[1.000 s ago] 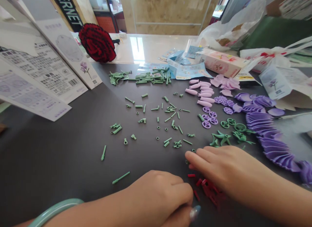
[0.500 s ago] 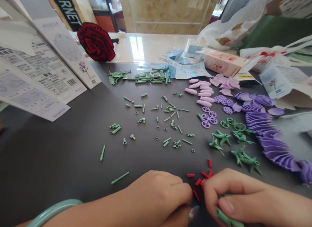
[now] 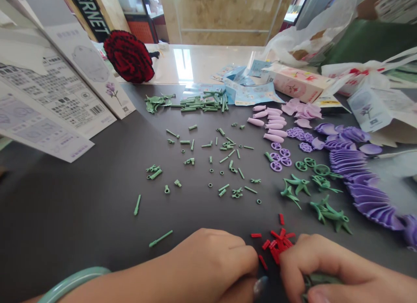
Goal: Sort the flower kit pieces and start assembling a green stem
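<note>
The right grip (image 3: 340,268) is clamped on a green plastic piece (image 3: 321,279), the left grip (image 3: 213,264) curled closed near red pegs (image 3: 276,244), and most loose parts (image 3: 231,153) are not yet built on the counter (image 3: 81,199).

1. The only view came from a camera worn on the person's head, above and behind the hands.
2. It faced forward and down across a dark tabletop (image 3: 81,199), with the left hand (image 3: 208,264) and right hand (image 3: 325,264) close by at the bottom edge.
3. Its wide field reached beyond the table to a pale stone wall (image 3: 221,16) farther off.
</note>
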Demonstrator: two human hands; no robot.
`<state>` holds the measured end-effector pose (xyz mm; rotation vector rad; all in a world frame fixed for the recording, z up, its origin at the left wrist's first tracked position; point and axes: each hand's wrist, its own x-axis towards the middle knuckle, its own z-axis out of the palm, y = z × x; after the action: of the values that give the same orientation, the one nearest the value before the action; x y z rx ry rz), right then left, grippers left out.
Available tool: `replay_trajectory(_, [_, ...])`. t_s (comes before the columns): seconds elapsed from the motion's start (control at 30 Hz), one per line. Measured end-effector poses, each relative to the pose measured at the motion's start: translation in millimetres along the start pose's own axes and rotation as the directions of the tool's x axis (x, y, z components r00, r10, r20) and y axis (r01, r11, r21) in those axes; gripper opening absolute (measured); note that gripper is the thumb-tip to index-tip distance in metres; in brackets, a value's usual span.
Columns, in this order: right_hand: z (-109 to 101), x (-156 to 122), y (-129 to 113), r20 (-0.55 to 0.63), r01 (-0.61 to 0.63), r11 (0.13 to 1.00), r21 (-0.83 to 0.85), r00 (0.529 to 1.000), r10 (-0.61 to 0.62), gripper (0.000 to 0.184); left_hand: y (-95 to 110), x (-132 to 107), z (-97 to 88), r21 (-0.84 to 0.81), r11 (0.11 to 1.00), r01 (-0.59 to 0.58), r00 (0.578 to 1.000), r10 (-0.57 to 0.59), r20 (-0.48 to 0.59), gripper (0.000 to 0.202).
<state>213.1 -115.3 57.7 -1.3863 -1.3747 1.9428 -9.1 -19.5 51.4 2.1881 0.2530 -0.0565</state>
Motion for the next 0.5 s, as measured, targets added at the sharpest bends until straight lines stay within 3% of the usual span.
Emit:
replay_trajectory(0.07, [1.0, -3.3, 0.1, -0.179, 0.007, 0.971, -0.238, 0.983, -0.051, 0.058, -0.4, 0.4, -0.3, 0.003, 1.000, 0.007, 1.000, -0.007, 0.003, 0.022])
replay_trajectory(0.13, [1.8, -5.7, 0.8, -0.326, -0.021, 0.894, -0.449, 0.934, -0.142, 0.053, -0.3, 0.9, -0.4, 0.016, 1.000, 0.009, 1.000, -0.009, 0.000, 0.021])
replay_trajectory(0.23, [-1.1, -5.1, 3.5, -0.397, -0.024, 0.690, -0.723, 0.832, -0.388, 0.050, 1.4, 1.4, -0.5, 0.034, 0.999, 0.009, 1.000, -0.009, 0.005, 0.023])
replay_trajectory(0.33, [-7.1, -0.9, 2.9, -0.290, -0.063, 0.352, -0.934, 0.708, -0.643, 0.055, 3.7, 0.9, -0.4, 0.045, 0.999, 0.020, 1.000, -0.021, 0.018, 0.025])
replay_trajectory(0.4, [-9.6, 2.1, -0.2, -0.177, -0.087, 0.162, -0.983, 0.682, -0.709, 0.061, 4.3, -0.1, -0.2, 0.039, 0.999, 0.032, 0.999, -0.033, 0.023, 0.024])
replay_trajectory(0.5, [-9.0, 5.1, -3.4, -0.093, -0.106, 0.029, -0.994, 0.669, -0.737, 0.063, 3.3, -2.1, -0.1, -0.020, 0.998, 0.062, 0.998, -0.062, -0.015, 0.015])
